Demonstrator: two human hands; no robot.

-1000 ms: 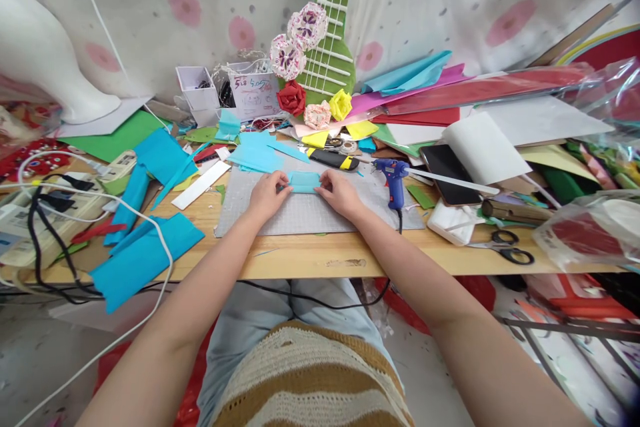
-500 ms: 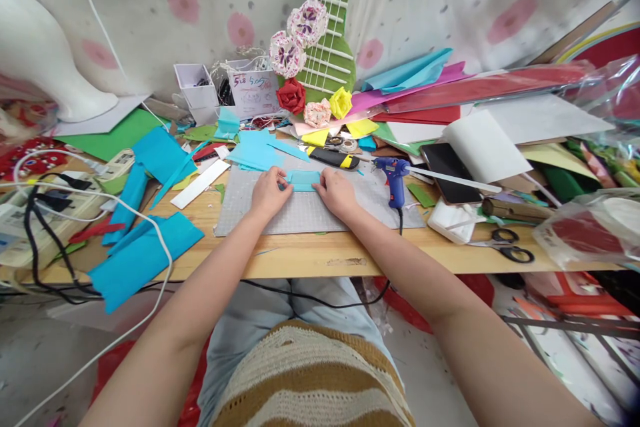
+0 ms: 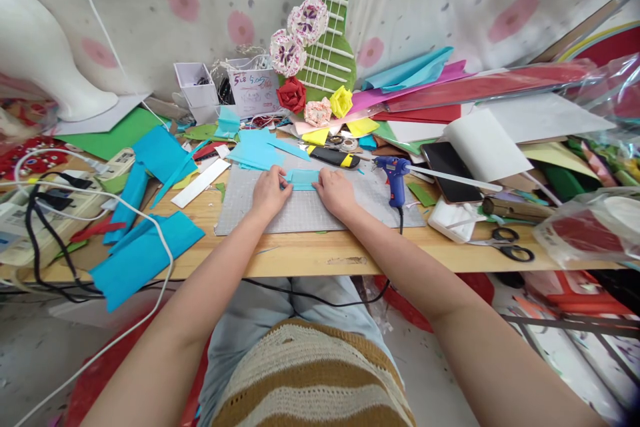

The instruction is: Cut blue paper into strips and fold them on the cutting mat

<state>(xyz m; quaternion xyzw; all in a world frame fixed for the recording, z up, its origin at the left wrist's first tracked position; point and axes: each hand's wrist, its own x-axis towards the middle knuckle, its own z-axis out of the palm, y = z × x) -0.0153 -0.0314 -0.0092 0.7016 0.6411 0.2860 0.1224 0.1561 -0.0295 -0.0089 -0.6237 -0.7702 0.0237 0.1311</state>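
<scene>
A small strip of light blue crepe paper (image 3: 303,180) lies across the grey cutting mat (image 3: 300,213), with a fold line along its length. My left hand (image 3: 271,190) is closed on its left end, thumb and fingers pinching the edge. At the right end my right hand (image 3: 335,190) grips the paper with curled fingers. Just behind the hands are more light blue paper pieces (image 3: 257,150) and a black and yellow utility knife (image 3: 334,158). A blue hot glue gun (image 3: 395,180) rests on the mat to the right of my right hand.
Darker blue paper (image 3: 150,253) and a white cable (image 3: 167,260) are at the left, near a power strip (image 3: 45,220). To the right lie a phone (image 3: 450,170) and scissors (image 3: 507,243). A green guitar-shaped piece (image 3: 327,53) with paper flowers stands behind.
The light blue strip looks narrower and more folded along its front edge. Both hands keep nearly the same place, with the right fingers shifted slightly left.
</scene>
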